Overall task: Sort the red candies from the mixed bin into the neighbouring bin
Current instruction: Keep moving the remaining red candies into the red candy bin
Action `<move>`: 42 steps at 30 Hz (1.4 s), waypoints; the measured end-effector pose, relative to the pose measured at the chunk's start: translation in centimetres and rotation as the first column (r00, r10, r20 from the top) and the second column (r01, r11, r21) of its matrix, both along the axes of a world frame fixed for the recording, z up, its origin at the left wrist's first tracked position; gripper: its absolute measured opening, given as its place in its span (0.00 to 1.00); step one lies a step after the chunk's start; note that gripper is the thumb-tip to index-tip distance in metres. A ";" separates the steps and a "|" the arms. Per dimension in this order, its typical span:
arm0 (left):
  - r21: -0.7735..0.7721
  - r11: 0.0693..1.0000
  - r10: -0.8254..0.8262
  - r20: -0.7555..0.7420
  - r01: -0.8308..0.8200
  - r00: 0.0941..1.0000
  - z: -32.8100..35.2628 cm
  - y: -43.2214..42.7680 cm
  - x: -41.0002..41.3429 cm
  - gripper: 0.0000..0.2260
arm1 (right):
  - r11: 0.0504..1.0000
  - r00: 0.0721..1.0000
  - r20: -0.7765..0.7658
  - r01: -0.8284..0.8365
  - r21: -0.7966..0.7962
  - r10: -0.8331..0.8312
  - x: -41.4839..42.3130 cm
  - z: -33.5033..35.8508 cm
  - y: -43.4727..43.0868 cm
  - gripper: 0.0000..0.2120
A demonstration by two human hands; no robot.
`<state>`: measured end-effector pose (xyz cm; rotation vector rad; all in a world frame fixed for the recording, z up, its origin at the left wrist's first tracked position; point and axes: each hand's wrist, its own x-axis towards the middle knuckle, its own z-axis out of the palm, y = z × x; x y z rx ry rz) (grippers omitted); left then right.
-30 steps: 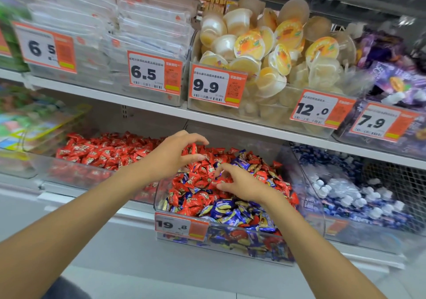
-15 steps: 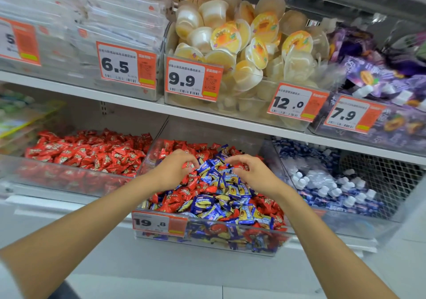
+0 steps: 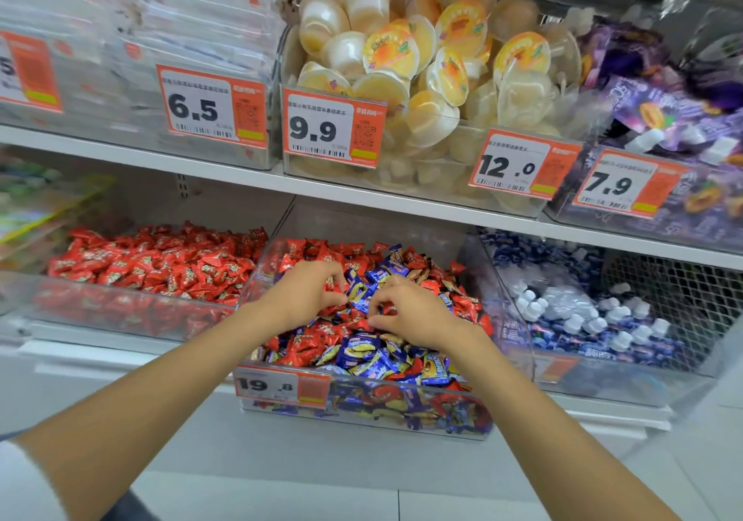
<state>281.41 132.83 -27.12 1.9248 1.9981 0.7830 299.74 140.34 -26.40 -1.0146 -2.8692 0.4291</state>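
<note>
In the mixed bin (image 3: 402, 410), red candies (image 3: 309, 345) are heaped at 6 o'clock of both hands. Some are gripped by the curled left hand (image 3: 307, 295); what the curled right hand (image 3: 410, 315) holds cannot be told.

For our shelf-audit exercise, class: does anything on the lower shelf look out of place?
Yes: red-wrapped candies lie jumbled among blue-wrapped candies in the clear plastic middle bin, while the clear left bin holds only red ones.
</note>
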 end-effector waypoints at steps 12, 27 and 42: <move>0.008 0.999 -0.047 0.019 0.047 0.999 3.3 -3.8 -1.1 0.03 | 0.997 0.999 -0.030 -0.047 -0.061 0.045 -2.0 -0.4 -0.8 0.08; -0.491 0.860 -0.193 -0.062 0.139 0.979 0.3 -3.3 -0.3 0.16 | 0.978 0.989 -0.142 0.001 -0.207 -0.031 -0.2 -0.3 0.8 0.07; 0.072 0.997 -0.028 0.104 0.021 0.994 2.8 -3.7 -0.9 0.05 | 0.981 0.904 -0.407 0.057 -0.183 -0.129 1.8 1.5 1.1 0.08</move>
